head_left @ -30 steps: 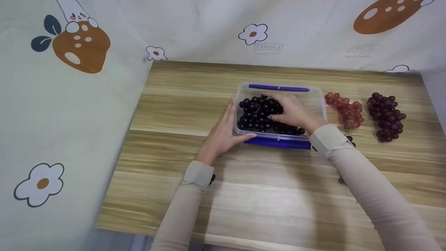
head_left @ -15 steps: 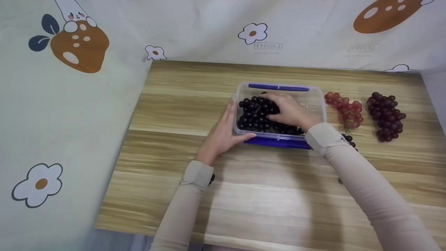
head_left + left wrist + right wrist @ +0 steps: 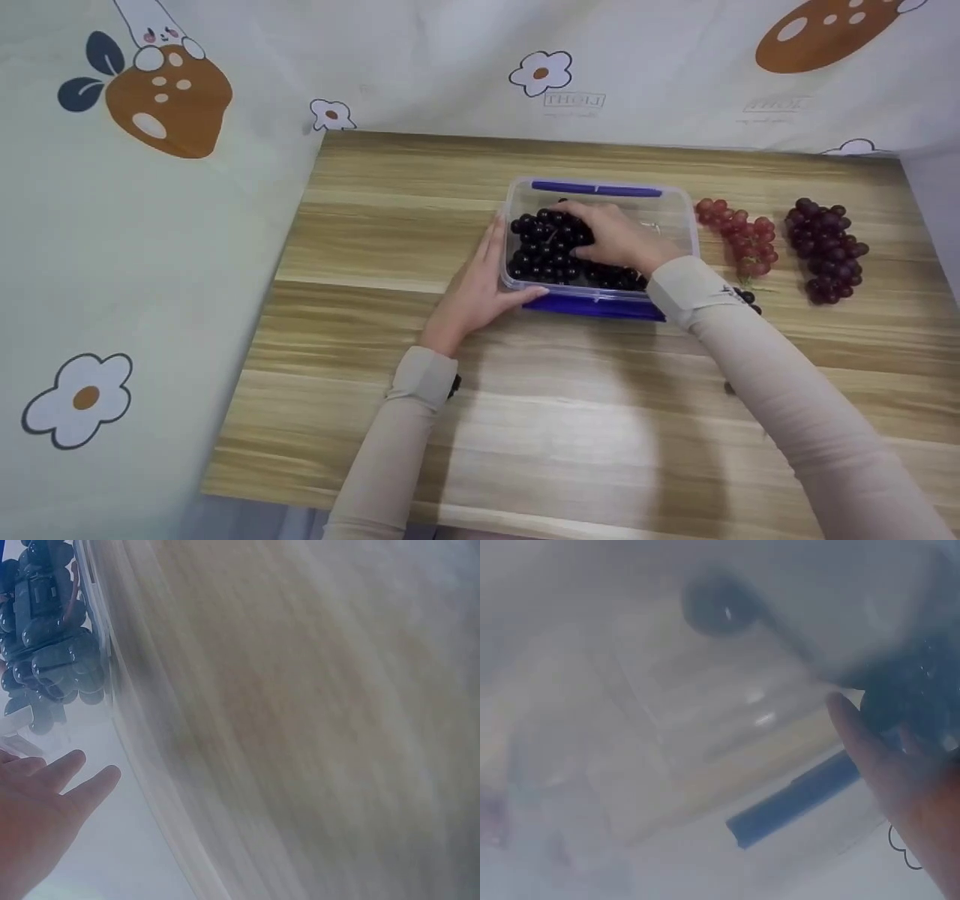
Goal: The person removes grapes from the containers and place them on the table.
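Note:
A clear plastic food container [image 3: 690,217] with blue clip flaps stands on the table, lidless. Black grapes [image 3: 544,251] fill its left half and front. My right hand [image 3: 619,236] reaches inside, thumb and fingers bent round part of the black bunch; the palm hides some of it. Outside the container, my left hand [image 3: 476,292] lies along the left wall with straight fingers, its thumb at the front corner. Those fingers [image 3: 90,791] show beside the clear wall in the left wrist view. The right wrist view is hazy, with one dark grape [image 3: 716,607] near the right hand [image 3: 892,772].
Right of the container lie a red grape bunch [image 3: 750,244] and a dark purple bunch [image 3: 827,247]. A few black grapes [image 3: 748,298] peek out behind my right sleeve [image 3: 787,405]. A patterned cloth [image 3: 420,67] hangs behind the wooden table [image 3: 360,337].
My right hand has shifted slightly left inside the container, its fingers staying at the black grapes. The left hand keeps its place at the container's side.

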A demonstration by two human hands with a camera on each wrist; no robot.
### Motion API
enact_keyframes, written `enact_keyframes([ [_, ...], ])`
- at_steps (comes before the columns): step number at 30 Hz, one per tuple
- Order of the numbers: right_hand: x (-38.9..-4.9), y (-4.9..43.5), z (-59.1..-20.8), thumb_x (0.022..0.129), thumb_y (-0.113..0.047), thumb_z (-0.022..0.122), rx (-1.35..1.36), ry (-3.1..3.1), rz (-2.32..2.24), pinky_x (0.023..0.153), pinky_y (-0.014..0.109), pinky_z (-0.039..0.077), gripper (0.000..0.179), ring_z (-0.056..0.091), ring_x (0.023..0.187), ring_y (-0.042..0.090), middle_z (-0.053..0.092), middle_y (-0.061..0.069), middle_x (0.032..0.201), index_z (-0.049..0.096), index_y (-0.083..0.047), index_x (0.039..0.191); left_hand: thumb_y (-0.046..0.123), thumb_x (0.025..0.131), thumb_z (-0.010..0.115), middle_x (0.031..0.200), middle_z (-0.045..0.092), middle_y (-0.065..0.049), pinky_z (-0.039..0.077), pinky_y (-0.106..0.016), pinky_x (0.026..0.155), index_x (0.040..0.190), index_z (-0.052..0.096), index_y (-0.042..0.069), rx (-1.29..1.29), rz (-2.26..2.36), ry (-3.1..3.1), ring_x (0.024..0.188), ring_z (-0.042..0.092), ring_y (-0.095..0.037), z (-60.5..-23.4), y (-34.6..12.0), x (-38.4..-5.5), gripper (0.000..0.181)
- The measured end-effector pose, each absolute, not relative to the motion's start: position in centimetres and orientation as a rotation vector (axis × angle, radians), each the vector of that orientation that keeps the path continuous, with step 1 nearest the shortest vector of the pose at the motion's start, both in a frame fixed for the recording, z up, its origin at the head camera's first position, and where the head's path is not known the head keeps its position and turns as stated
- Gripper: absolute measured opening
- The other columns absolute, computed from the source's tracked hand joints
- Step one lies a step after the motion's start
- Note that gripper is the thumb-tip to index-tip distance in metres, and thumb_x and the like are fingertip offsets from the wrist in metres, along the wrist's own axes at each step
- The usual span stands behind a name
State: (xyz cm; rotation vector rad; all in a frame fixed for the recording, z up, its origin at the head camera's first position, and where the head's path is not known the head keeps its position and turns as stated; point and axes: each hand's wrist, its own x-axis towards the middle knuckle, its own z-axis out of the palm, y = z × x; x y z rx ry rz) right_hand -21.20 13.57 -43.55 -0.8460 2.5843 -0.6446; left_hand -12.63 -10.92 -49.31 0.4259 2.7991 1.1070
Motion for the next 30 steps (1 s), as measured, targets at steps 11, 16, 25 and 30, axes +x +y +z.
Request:
enact_keyframes([
  [11, -21.1, 12.9, -43.6, 0.089, 0.005, 0.077, -0.814, 2.586, -0.620, 0.118, 0.068, 0.040, 0.080, 0.048, 0.140, 0.055, 0.047, 0.028, 0.158, 0.042, -0.011, 0.160, 0.073, 0.088, 0.071, 0.178, 0.004, -0.015, 0.022, -0.052, 0.131, 0.170, -0.005, 0.013, 0.450, 1.114, 2.812, 0.160, 0.020, -0.040, -49.3, -10.9, -12.6, 0.127],
  [16, -21.1, 12.6, -43.7, 0.087, 0.009, 0.076, -0.820, 2.600, -0.626, 0.117, 0.067, 0.042, 0.081, 0.050, 0.139, 0.056, 0.049, 0.031, 0.156, 0.044, -0.008, 0.159, 0.073, 0.087, 0.071, 0.178, 0.004, -0.015, 0.023, -0.051, 0.131, 0.171, -0.005, 0.012, 0.455, 1.118, 2.817, 0.161, 0.020, -0.038, -49.3, -10.9, -12.7, 0.128],
  [25, -21.1, 12.2, -44.2, 0.081, 0.013, 0.079, -0.779, 2.623, -0.668, 0.118, 0.065, 0.042, 0.086, 0.052, 0.138, 0.053, 0.054, 0.029, 0.152, 0.046, -0.008, 0.158, 0.074, 0.088, 0.070, 0.179, 0.002, -0.013, 0.023, -0.051, 0.131, 0.171, -0.006, 0.016, 0.431, 1.129, 2.786, 0.161, 0.019, -0.037, -49.3, -10.9, -12.6, 0.127],
  [30, -21.0, 11.9, -44.3, 0.079, 0.016, 0.078, -0.731, 2.625, -0.699, 0.118, 0.065, 0.042, 0.087, 0.051, 0.139, 0.052, 0.055, 0.026, 0.153, 0.048, -0.008, 0.157, 0.074, 0.088, 0.070, 0.179, 0.003, -0.013, 0.023, -0.051, 0.131, 0.171, -0.005, 0.017, 0.424, 1.137, 2.785, 0.161, 0.019, -0.038, -49.3, -11.0, -12.6, 0.126],
])
